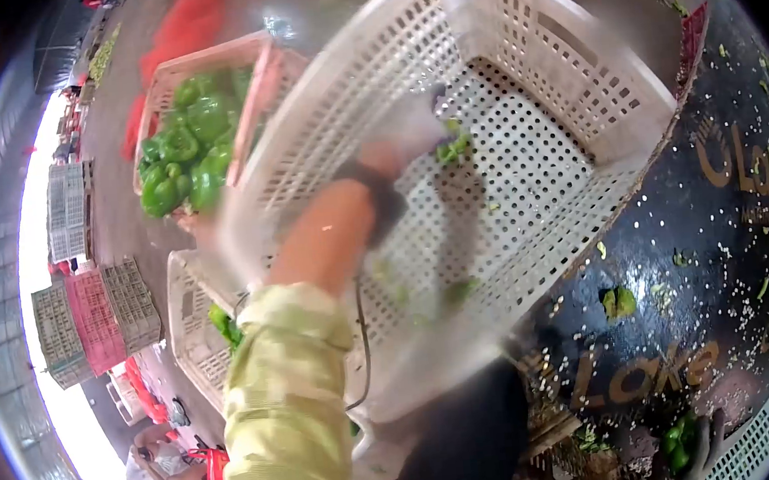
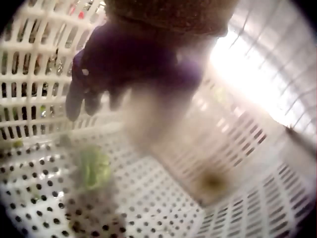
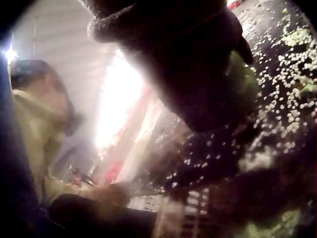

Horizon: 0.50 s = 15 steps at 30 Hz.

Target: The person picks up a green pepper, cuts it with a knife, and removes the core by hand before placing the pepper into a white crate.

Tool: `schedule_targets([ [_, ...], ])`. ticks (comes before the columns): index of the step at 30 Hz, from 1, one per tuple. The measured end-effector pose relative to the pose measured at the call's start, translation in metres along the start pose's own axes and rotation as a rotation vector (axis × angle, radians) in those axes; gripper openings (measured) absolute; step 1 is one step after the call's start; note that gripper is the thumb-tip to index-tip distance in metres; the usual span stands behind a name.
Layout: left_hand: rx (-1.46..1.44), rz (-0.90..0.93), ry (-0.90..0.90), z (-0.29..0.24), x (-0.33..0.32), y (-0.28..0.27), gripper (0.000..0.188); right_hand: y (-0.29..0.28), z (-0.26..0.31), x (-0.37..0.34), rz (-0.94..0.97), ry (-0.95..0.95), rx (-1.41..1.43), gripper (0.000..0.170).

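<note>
My left hand (image 1: pixel 408 139), in a glove, is blurred as it reaches into a large white plastic crate (image 1: pixel 557 19). In the left wrist view its purple-gloved fingers (image 2: pixel 74 106) hang loosely downward with nothing between them. A green pepper piece (image 2: pixel 94 168) shows below them over the perforated crate floor. In the head view this green piece overlaps the fingertips. My dark-gloved right hand (image 3: pixel 193 64) is low at the table's edge and holds a green pepper (image 3: pixel 242 79), partly hidden by the fingers. That pepper (image 1: pixel 679 443) also shows at the bottom right of the head view.
A crate of whole green peppers (image 1: pixel 188 143) stands beyond the white crate. The black table (image 1: pixel 632 346) at the right is strewn with white seeds and green scraps. Stacked crates (image 1: pixel 99 320) and a seated person (image 1: pixel 162 465) are at the left.
</note>
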<state>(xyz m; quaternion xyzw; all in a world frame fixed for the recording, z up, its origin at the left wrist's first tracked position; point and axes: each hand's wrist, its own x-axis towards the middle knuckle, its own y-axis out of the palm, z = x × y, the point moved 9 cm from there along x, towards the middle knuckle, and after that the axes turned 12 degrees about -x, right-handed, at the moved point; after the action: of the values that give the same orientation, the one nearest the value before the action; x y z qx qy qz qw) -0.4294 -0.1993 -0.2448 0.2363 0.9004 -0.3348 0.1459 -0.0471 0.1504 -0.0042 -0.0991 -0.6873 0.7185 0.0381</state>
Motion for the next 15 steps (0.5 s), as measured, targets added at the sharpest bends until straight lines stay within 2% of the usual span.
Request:
schedule_targets([
  [1, 0.188, 0.009, 0.007, 0.009, 0.008, 0.019, 0.068, 0.008, -0.010, -0.001, 0.108, 0.042, 0.060, 0.055],
  [2, 0.369, 0.021, 0.017, 0.018, 0.011, 0.040, 0.065, 0.007, -0.013, -0.001, 0.111, 0.048, 0.019, 0.054],
  [3, 0.394, -0.002, 0.033, 0.024, 0.015, 0.056, 0.058, 0.004, -0.007, 0.003, 0.108, 0.056, -0.024, 0.054],
  [5, 0.335, -0.056, -0.185, 0.049, 0.020, 0.076, 0.055, -0.005, 0.000, 0.009, 0.075, 0.070, -0.056, 0.049],
  [6, 0.313, -0.087, -0.297, 0.058, 0.017, 0.079, 0.053, 0.002, -0.009, 0.006, 0.149, 0.119, 0.002, 0.049],
  [8, 0.296, -0.148, -0.251, 0.053, 0.003, 0.078, 0.049, 0.016, -0.027, -0.006, 0.288, 0.211, 0.132, 0.049],
  [9, 0.285, -0.177, -0.229, 0.047, -0.005, 0.073, 0.047, 0.007, -0.008, 0.006, 0.158, 0.015, 0.011, 0.051],
  [10, -0.154, -0.057, -0.307, 0.046, -0.015, 0.077, 0.052, 0.033, -0.048, -0.020, 0.280, 0.481, 0.459, 0.051],
  [11, -0.589, 0.068, -0.374, 0.037, -0.028, 0.078, 0.058, 0.019, -0.042, -0.021, 0.176, 0.240, 0.268, 0.049],
  [12, -1.020, 0.193, -0.425, 0.019, -0.042, 0.076, 0.064, 0.000, -0.008, 0.000, 0.063, -0.003, 0.078, 0.047],
  [13, -1.383, 0.225, -0.300, -0.010, -0.056, 0.062, 0.056, -0.009, 0.002, 0.006, 0.056, -0.046, -0.074, 0.048],
  [14, -1.643, 0.323, -0.248, -0.031, -0.064, 0.053, 0.048, 0.004, -0.014, -0.010, 0.164, 0.105, -0.137, 0.068],
  [15, -1.727, 0.471, -0.163, -0.075, -0.088, 0.035, 0.046, 0.002, -0.017, -0.012, 0.161, 0.126, -0.078, 0.070],
])
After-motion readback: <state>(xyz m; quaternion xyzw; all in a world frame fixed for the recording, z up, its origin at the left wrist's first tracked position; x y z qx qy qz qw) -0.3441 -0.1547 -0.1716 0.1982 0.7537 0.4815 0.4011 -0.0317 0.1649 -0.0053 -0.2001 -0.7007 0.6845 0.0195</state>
